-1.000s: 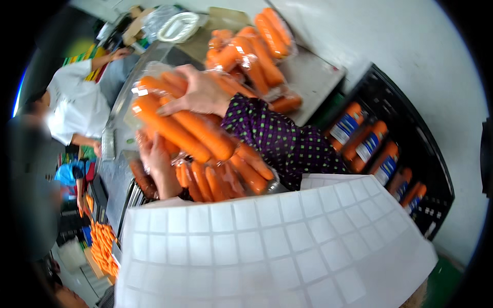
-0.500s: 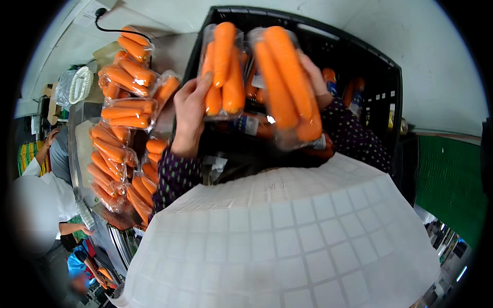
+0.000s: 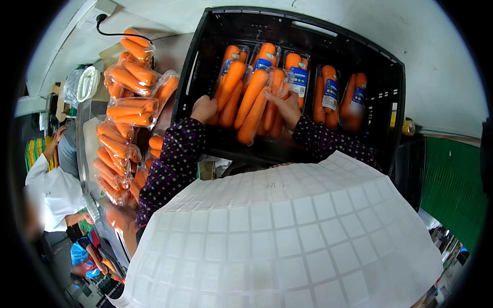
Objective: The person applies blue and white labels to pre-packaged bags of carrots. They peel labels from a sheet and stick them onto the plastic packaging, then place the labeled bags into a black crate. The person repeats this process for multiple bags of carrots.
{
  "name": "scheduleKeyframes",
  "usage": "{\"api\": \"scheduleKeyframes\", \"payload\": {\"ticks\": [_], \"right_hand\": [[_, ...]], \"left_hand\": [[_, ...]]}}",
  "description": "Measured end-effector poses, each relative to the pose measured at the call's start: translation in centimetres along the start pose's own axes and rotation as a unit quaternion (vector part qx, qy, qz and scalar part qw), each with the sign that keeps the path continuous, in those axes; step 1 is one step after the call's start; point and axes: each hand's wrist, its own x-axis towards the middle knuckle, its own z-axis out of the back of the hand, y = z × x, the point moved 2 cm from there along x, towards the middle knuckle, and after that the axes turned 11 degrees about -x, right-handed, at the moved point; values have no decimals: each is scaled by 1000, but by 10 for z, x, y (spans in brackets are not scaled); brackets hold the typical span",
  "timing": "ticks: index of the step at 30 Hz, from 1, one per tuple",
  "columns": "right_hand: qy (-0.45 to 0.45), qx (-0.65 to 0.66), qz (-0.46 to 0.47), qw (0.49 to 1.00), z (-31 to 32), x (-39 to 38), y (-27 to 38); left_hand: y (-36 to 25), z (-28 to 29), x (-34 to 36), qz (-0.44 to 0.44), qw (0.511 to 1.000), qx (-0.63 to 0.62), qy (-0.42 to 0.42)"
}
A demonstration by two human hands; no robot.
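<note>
Both hands reach into a black plastic crate [image 3: 303, 25]. My left hand [image 3: 204, 110] is closed on the left side of a clear-wrapped pack of carrots [image 3: 229, 92]. Against that pack lies another carrot pack [image 3: 252, 110], with my right hand [image 3: 288, 110] gripping its right side, the thumb on top of the wrap. Beyond them, inside the crate, several carrot packs with blue labels stand in a row, one labelled pack [image 3: 328, 95] right of my right hand. The undersides of the two held packs are hidden.
On the metal table at left is a pile of wrapped carrots [image 3: 131, 110]. A white plastic basket [image 3: 88, 83] sits beyond it, near a black cable [image 3: 120, 32]. A white gridded sheet [image 3: 287, 226] covers my front. Two people are at far left; green netting [image 3: 452, 179] hangs at right.
Both hands have lowered the two carrot packs from above the crate into it, laying them beside each other. The labelled packs behind are now in plain sight.
</note>
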Motion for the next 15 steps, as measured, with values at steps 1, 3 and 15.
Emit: {"api": "scheduleKeyframes", "payload": {"ticks": [1, 3, 15], "right_hand": [[8, -11, 15, 1000, 3, 0, 0], [28, 10, 22, 999, 9, 14, -14], [103, 103, 64, 987, 20, 17, -44]], "left_hand": [[-3, -5, -4, -56, 994, 60, -78], [-18, -19, -24, -295, 911, 140, -254], [-89, -48, -48, -126, 991, 23, 34]]}}
